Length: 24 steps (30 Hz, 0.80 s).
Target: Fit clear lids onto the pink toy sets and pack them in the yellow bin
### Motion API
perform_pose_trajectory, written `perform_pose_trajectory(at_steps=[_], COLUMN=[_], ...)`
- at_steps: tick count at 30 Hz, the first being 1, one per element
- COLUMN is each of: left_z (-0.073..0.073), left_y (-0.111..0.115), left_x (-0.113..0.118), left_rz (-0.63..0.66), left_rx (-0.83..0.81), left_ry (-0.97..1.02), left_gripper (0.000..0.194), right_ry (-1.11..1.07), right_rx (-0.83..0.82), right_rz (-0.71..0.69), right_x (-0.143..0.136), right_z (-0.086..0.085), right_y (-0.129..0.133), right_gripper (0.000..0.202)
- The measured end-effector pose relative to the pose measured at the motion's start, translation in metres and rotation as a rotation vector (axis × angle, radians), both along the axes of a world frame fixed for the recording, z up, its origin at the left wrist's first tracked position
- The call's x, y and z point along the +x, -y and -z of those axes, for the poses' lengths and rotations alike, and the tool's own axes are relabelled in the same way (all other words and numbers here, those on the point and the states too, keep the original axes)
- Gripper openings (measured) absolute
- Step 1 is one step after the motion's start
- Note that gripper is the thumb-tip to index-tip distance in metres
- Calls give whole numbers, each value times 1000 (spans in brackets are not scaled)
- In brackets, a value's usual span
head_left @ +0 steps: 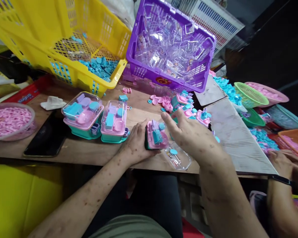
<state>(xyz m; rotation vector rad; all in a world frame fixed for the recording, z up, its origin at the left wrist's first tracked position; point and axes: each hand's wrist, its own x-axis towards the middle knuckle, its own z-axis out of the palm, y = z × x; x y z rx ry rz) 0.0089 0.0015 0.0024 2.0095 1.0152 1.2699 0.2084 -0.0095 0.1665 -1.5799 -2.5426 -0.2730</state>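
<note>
My left fingers held a pink toy box. Beside them hung my right hand, grip unclear to me.

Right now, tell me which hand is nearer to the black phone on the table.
Left. The left hand holds the unlidded box, to the right of the phone; the right hand is farther off, on that box's other side.
</note>
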Motion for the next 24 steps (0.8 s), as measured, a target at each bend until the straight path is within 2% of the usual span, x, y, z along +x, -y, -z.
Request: perform_pose_trajectory(at_steps=[2, 5, 7, 9, 12, 14, 16, 17, 19, 21, 22, 24], left_z=[-1, 0, 2, 3, 3, 2, 0, 0, 0, 1, 1, 2], left_y=[0, 1, 0, 0, 1, 1, 2, 2, 2, 2, 2, 2], left_x=[0, 1, 1, 1, 2, 2, 1, 1, 2, 2, 2, 2], left_rz=[3, 13, 17, 18, 20, 26, 27, 26, 27, 29, 30, 30], left_rx=[-19, -22, -4, 20, 35, 20, 11, 10, 10, 12, 19, 33], left_ry=[0, -12, -15, -13, 2, 9, 5, -1, -11, -12, -9, -2], left_gripper=[129, 132, 134, 135, 133, 130, 129, 129, 133, 134, 133, 130], right_ry=[90, 46, -44, -148, -327, -403, -446, -448, -425, -397, -400, -439], right_rx=[-81, -226, -222, -125, 89, 213, 251, 240, 209, 255, 292, 330], right_rz=[-72, -96, -28, 87, 217, 211, 166, 138, 94, 52, 25, -36], right_x=[4, 4, -3, -12, -22, -23, -22, -21, -18, -15, -13, -8], right_z=[1, -4, -2, 7, 31, 47, 64, 72, 88, 97, 97, 86], right_y=[3, 8, 15, 25, 44, 58, 70, 75, 80, 79, 77, 67], right_gripper=[64, 52, 42, 42, 44, 42, 42, 51, 86, 111, 113, 105])
